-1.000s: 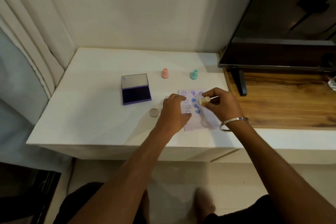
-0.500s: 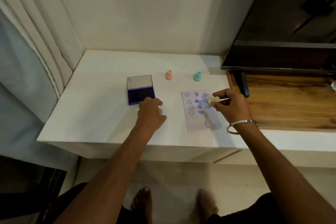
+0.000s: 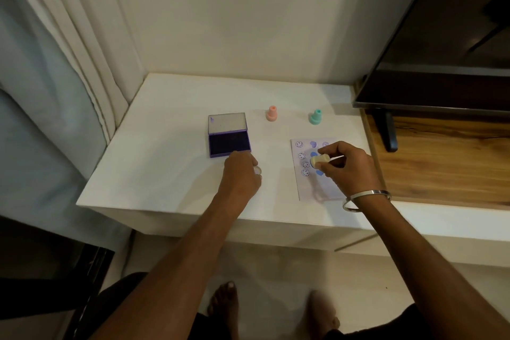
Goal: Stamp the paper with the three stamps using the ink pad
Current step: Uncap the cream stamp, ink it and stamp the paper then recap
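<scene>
The right hand (image 3: 349, 167) pinches the light, stiff stamp (image 3: 319, 160) by its narrow neck; the left hand (image 3: 241, 174) curls over a small cap (image 3: 258, 170).

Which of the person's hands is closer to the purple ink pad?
The left hand: its fingers lie at the ink pad's near edge. The right hand is far to the right, over the paper, holding a cream stamp.
</scene>
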